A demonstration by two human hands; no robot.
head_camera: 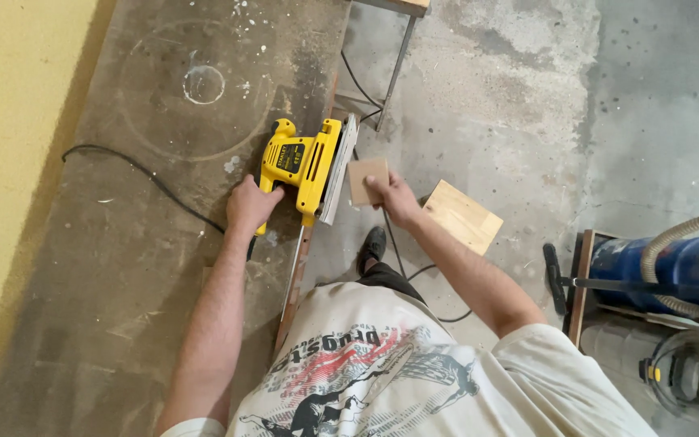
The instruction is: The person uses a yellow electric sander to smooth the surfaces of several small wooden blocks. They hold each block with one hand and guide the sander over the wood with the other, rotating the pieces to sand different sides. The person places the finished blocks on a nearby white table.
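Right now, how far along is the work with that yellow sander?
Done: the yellow sander lies tipped on its side on the workbench. In hand: the left hand grips its handle; the right hand holds a brown sheet beside its pad. Left: sheet not yet on.

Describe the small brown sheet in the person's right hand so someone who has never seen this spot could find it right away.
Start at the long dusty workbench along the yellow wall and go to its right edge, where the left hand grips a yellow sander tipped on its side. Just right of the sander's pad, the right hand holds the small brown square sheet. Unlike the pale wooden board lying on the floor, it is darker, thinner and held up.
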